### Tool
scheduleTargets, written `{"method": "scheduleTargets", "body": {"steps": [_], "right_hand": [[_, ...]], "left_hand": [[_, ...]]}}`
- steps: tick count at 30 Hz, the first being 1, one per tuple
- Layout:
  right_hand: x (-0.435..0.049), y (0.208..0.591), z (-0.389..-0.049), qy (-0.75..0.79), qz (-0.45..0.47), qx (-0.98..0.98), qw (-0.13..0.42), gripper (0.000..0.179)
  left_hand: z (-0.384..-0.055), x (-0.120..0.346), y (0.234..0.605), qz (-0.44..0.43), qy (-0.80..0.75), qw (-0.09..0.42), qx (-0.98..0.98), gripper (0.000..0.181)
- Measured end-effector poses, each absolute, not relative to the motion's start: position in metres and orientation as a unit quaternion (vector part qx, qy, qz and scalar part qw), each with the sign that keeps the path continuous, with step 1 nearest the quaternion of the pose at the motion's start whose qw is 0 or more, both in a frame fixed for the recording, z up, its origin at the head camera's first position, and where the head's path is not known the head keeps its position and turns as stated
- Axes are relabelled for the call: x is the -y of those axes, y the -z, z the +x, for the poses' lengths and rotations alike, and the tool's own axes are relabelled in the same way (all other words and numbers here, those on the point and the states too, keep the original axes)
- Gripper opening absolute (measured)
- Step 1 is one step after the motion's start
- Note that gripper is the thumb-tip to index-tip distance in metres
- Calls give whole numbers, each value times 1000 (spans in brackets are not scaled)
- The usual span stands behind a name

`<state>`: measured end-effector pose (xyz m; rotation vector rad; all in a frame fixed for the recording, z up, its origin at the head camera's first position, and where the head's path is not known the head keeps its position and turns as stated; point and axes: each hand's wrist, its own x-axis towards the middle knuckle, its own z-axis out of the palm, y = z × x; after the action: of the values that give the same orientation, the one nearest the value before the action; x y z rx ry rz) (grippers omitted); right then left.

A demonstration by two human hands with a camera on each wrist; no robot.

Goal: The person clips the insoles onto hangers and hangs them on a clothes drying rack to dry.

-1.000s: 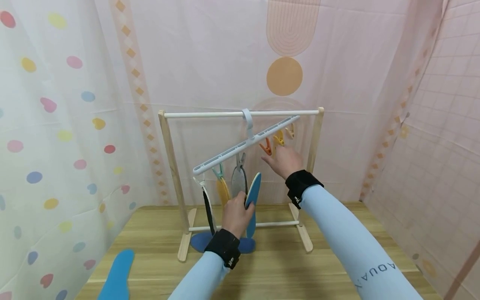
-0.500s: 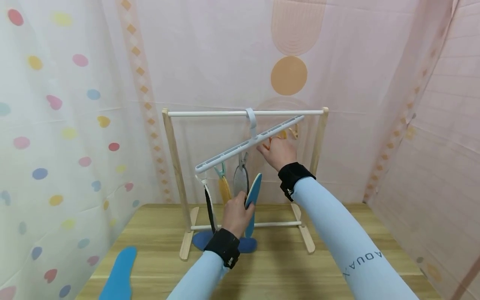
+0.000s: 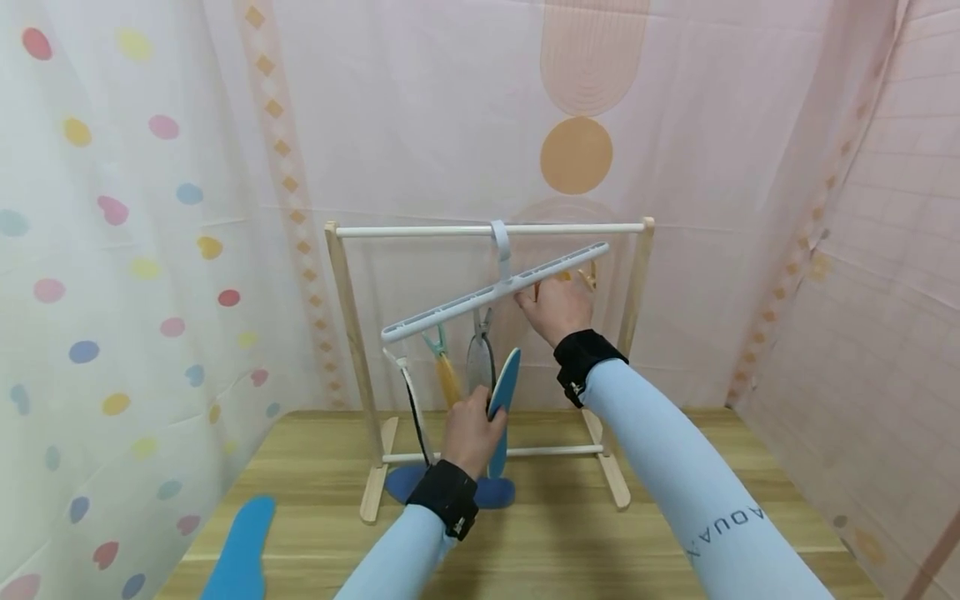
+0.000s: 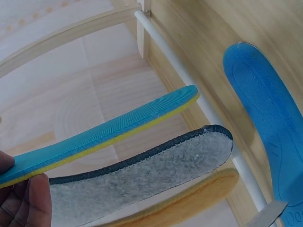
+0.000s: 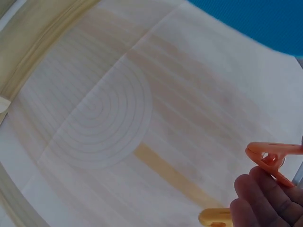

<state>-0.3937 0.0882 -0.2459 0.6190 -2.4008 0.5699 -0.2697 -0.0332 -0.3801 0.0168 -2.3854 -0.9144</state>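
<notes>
The left grip [image 3: 471, 432] pinches a blue-and-yellow insole [image 4: 109, 132] above the worktop [image 3: 675, 483], toward its far edge; the right grip [image 3: 561, 307] seems, partly hidden, curled round an orange clip [image 5: 272, 158]. If the clip opens too little, the insole could slip; tugging might unseat the tilted hanger [image 3: 450, 309].

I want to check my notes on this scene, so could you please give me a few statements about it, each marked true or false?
1. The left hand holds a blue-and-yellow insole. True.
2. The hanger hangs level from the top rail. False: it tilts, its right end higher.
3. The right hand pinches an orange clip. True.
4. The gray insole lies on the table. False: it hangs beneath the hanger.
5. A bright blue insole lies at the head view's lower left. True.
</notes>
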Motion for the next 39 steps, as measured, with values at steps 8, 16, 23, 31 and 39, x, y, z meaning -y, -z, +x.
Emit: {"method": "scheduleTargets", "body": {"steps": [8, 16, 23, 31, 39], "right_hand": [[-79, 248, -382, -243, 240, 894, 290, 41], [-69, 249, -370, -260, 240, 889, 291, 47], [-68, 248, -366, -255, 234, 895, 282, 50], [-70, 249, -366, -261, 231, 894, 281, 52], [-73, 249, -364, -259, 229, 892, 293, 52]], "left_hand": [[-271, 32, 382, 11, 343, 303, 889, 8], [-272, 32, 382, 16, 343, 301, 890, 10], [-279, 31, 380, 39, 338, 294, 893, 13], [-285, 27, 379, 49, 334, 302, 892, 21], [-288, 21, 375, 53, 318, 306, 896, 25]]}}
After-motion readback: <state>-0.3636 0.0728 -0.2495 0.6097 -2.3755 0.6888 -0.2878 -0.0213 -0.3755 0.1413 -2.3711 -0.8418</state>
